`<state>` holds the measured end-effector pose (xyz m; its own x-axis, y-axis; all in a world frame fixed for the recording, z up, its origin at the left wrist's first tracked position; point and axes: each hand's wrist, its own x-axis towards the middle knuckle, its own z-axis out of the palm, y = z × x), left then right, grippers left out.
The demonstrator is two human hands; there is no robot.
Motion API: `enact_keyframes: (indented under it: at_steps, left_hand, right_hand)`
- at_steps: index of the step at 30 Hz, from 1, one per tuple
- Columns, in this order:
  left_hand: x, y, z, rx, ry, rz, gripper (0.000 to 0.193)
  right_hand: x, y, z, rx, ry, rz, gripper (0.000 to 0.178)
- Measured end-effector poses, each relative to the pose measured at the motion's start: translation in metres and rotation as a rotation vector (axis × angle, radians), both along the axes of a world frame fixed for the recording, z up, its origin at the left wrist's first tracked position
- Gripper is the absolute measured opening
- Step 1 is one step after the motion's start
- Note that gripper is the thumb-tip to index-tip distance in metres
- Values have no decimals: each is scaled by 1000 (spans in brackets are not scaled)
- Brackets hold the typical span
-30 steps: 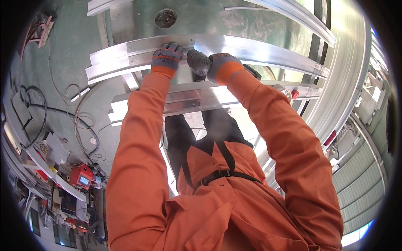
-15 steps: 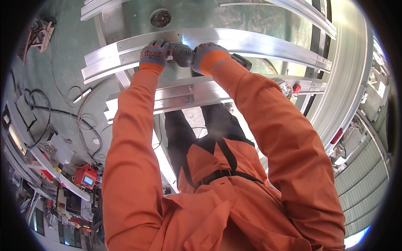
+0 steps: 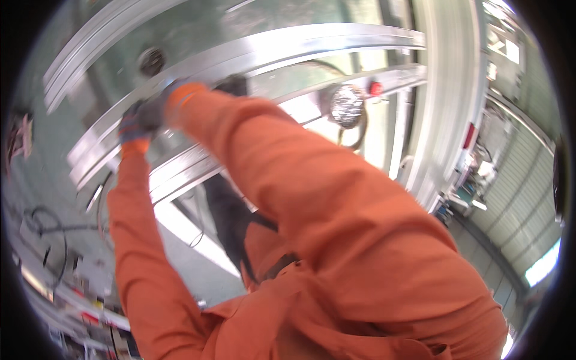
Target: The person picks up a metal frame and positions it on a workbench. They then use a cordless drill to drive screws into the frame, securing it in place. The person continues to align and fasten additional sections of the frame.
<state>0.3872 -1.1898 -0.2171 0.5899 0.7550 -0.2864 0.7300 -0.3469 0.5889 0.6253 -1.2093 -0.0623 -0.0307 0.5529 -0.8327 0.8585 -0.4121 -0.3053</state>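
Both of my gloved hands are at a dark handheld power tool (image 3: 152, 114), shaped like an angle grinder, over a long silvery metal beam (image 3: 336, 37). My right hand (image 3: 179, 99) is closed around the tool's body, and its black rear end (image 3: 233, 85) sticks out beyond the wrist. Just left of it, my left hand (image 3: 134, 127) is closed at the tool's front end. Motion blur smears the fingers, and the working tip is hidden behind hands and tool.
Another metal beam (image 3: 180, 174) runs nearer to me, and a further one (image 3: 90, 51) lies at the upper left. A foil-wrapped round thing (image 3: 347, 105) and a small red object (image 3: 375, 89) are by the right end. Dark cable (image 3: 60, 228) coils at the left.
My view has swung, so hands, tool and beams appear further left and tilted. Both hands stay on the tool. The bright spot beside it no longer shows.
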Motion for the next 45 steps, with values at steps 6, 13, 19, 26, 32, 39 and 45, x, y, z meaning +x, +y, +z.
enact_keyframes:
  at_steps: [6, 13, 19, 26, 32, 39, 45]
  left_hand:
    - [4, 1, -10, 174, 86, -231, 47]
    - [13, -5, -6, 55, 66, -157, 53]
    - [2, -1, 1, 228, 147, -240, 51]
    - [43, -7, 50, 283, 266, -145, 39]
    - [54, -12, 57, 239, 278, -144, 36]
    - [51, -3, 46, 253, 200, -200, 38]
    - [29, -2, 18, 95, -28, -106, 40]
  right_hand:
    - [11, 0, -7, 11, 2, -6, 48]
    - [18, 0, 5, -27, -54, -119, 47]
    - [44, -27, 38, 85, 156, 126, 30]
    - [123, -90, 51, 119, -82, 233, 63]
    - [191, -112, -16, 302, -369, 273, 45]
    - [203, -112, -31, 225, -428, 255, 71]
    - [216, -173, 5, 665, -195, -203, 61]
